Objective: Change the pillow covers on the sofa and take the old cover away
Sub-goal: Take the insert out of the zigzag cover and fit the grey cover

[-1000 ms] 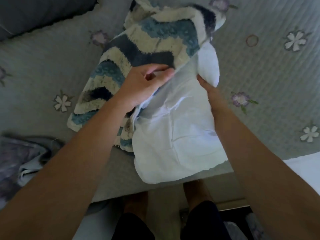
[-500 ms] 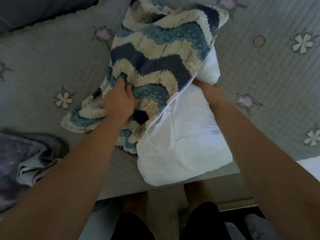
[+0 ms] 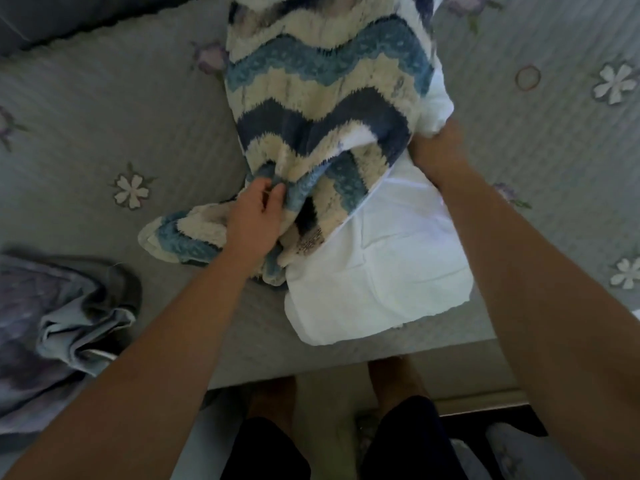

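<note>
Here the white pillow (image 3: 377,268) lies on the quilted sofa seat (image 3: 104,116), its far half, toward 12 o'clock, inside the zigzag cover (image 3: 325,98) and its bare end at 5 o'clock. The left hand (image 3: 254,216) clutches the cover's bunched edge. The right hand (image 3: 437,154) grips the pillow's 3 o'clock side. A crumpled cloth (image 3: 62,323) sits at 8 o'clock.

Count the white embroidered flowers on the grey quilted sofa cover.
3. White flower left of blue zigzag fleece cover; another upper right; another lower right. The white pillow may hide more.
</note>
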